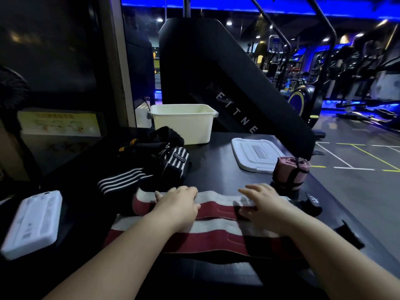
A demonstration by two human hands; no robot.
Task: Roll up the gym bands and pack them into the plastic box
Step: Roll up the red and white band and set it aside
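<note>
A maroon and white striped band [216, 228] lies flat on the black table [214, 161], its far end turned into a low roll. My left hand [179, 202] presses on the roll's left part with fingers laid over it. My right hand [262, 202] rests on its right part, fingers stretched forward. A pink rolled band [290, 172] with a black strap stands just beyond my right hand. A heap of black and white striped bands [160, 163] lies to the left. The cream plastic box [184, 124] stands open at the back.
The box's white lid [255, 153] lies flat to the right of the box. A white flat case [34, 221] sits at the table's left edge. A black strap end [311, 202] lies by my right wrist. A black gym machine [227, 72] rises behind the table.
</note>
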